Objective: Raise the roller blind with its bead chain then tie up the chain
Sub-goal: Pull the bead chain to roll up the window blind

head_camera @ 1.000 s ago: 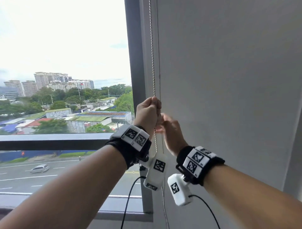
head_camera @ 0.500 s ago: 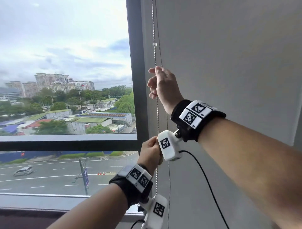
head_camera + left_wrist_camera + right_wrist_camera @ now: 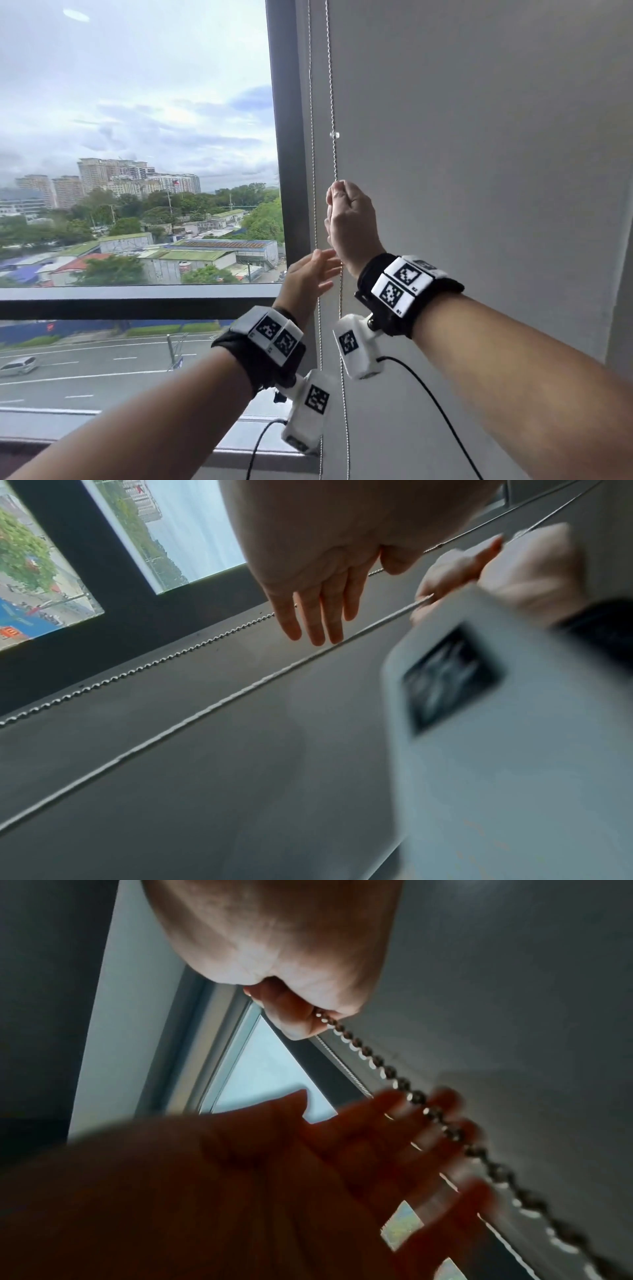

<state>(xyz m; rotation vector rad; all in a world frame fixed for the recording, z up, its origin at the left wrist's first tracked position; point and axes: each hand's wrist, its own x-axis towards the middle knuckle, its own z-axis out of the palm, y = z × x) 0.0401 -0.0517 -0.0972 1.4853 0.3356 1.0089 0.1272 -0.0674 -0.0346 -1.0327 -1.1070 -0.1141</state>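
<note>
The bead chain hangs in two strands beside the window frame, the left strand (image 3: pixel 314 171) free and the right strand (image 3: pixel 331 85) carrying a small clear stopper (image 3: pixel 335 134). My right hand (image 3: pixel 347 219) grips the right strand in a fist, and the chain (image 3: pixel 377 1061) runs out from under its curled fingers. My left hand (image 3: pixel 313 274) is just below it, with straight fingers (image 3: pixel 315 620) spread close to the strands and holding nothing. From the right wrist, the left hand (image 3: pixel 377 1145) looks blurred behind the chain. No blind fabric covers the glass in view.
A dark window frame post (image 3: pixel 287 137) stands left of the chain, and a horizontal rail (image 3: pixel 137 301) crosses the glass. A plain grey surface (image 3: pixel 479 137) fills the right side. Black cables (image 3: pixel 428 404) hang from the wrist cameras below my arms.
My left hand let go of the chain low down and rose with its fingers open. My right hand came down a little with the right strand, and the clear stopper dropped with it.
</note>
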